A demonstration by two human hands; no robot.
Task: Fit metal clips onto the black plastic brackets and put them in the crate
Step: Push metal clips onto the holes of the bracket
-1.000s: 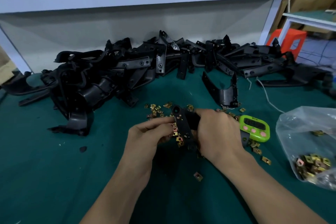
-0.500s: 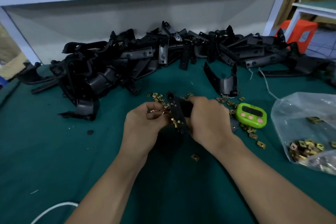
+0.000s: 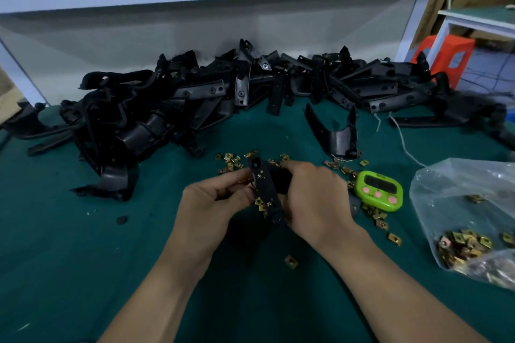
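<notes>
Above the green table (image 3: 69, 259), the right hand (image 3: 315, 198) is wrapped around a black bracket (image 3: 264, 186) held over the little gold clips (image 3: 231, 160), while the left hand (image 3: 211, 203) pinches its side, with the big pile of brackets (image 3: 167, 108) behind.

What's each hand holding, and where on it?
Right hand grips the black plastic bracket by its wide body, behind the strip. Left hand pinches the strip's left edge; any metal clip under the fingertips is hidden.
</notes>
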